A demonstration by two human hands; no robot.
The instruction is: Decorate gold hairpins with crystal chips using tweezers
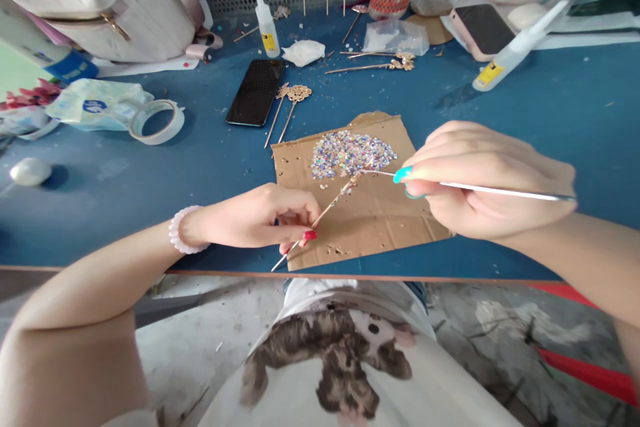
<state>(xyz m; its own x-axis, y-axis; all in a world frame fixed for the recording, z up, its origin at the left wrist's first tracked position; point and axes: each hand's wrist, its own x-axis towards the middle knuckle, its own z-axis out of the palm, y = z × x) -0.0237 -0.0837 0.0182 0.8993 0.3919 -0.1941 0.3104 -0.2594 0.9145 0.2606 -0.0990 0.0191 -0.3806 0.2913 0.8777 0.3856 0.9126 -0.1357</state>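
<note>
Left hand (260, 217) fingers are pinching the hairpin (325, 210); right hand (480, 180) fingers are clamping a pick (500, 191), its tip meeting the hairpin head beyond both fingertips. Risk: loose sequins (350, 153) scattering off the cardboard (380, 220).

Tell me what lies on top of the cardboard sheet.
On the cardboard sheet lies a pile of glittery flakes, with stray flakes scattered around. The left hand holds a gold hairpin over it; the right hand holds a thin pick. The right hand covers the sheet's right edge.
</note>
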